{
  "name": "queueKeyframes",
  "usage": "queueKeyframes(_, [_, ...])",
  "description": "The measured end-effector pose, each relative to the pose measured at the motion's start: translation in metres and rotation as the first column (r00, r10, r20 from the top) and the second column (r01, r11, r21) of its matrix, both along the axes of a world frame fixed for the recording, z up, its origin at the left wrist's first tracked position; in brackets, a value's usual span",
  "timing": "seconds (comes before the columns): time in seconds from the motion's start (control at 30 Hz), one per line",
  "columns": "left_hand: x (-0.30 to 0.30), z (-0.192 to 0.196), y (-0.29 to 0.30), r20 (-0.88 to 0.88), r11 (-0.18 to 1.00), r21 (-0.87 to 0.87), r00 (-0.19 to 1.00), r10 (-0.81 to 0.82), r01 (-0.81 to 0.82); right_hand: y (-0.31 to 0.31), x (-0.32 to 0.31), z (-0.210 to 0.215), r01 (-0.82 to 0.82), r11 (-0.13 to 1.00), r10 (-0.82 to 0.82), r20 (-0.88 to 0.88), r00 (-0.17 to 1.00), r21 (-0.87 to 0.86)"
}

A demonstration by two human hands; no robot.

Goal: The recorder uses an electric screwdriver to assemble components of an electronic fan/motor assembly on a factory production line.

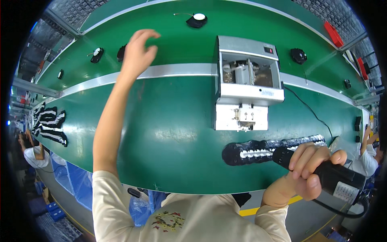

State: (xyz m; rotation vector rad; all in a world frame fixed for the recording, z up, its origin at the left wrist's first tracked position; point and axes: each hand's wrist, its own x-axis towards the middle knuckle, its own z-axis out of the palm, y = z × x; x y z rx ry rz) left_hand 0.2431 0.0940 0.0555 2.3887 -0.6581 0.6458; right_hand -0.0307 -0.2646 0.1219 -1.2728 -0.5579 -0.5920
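My left hand (140, 53) reaches over the far green belt (173, 44), its fingers apart and nothing visible in them. Just beside its left edge lies a small black part (121, 53), partly hidden by the hand. At the lower right, my right hand (312, 167) is wrapped round a black electric screwdriver (340, 181) with a cable at its back end. The screwdriver's tip end points left, over a row of overlapping black round parts with white middles (258, 153). A silver screw feeder (250, 94) with an open window stands beyond that row.
A metal rail (177, 70) divides the belt from the green table (169, 161). Further black parts (196, 20) with white discs lie along the belt, another (298, 55) to the right. Black-and-white strips (50, 125) lie far left. A red bin (333, 34) stands far right.
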Motion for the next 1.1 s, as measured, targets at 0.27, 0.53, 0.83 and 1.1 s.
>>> queueKeyframes(0.27, [0.126,-0.052,-0.114,-0.228,0.991,0.034,0.964,0.135,-0.13,0.004,0.009,-0.018,-0.02,1.0,0.019,-0.036,0.999,-0.011])
queueKeyframes(0.53, [-0.012,0.012,-0.076,-0.397,0.881,-0.472,0.896,-0.199,-0.014,-0.015,-0.001,-0.012,-0.044,0.998,0.044,-0.008,0.999,-0.037])
queueKeyframes(0.83, [-0.155,-0.021,0.024,-0.259,0.999,0.017,0.965,-0.038,0.044,-0.002,0.001,-0.009,-0.143,0.989,0.143,-0.019,0.99,-0.041])
queueKeyframes(1.1, [-0.191,0.001,0.025,-0.491,0.917,0.017,0.802,-0.34,0.4,0.009,-0.001,-0.006,-0.01,1.0,0.011,-0.053,0.999,0.012])
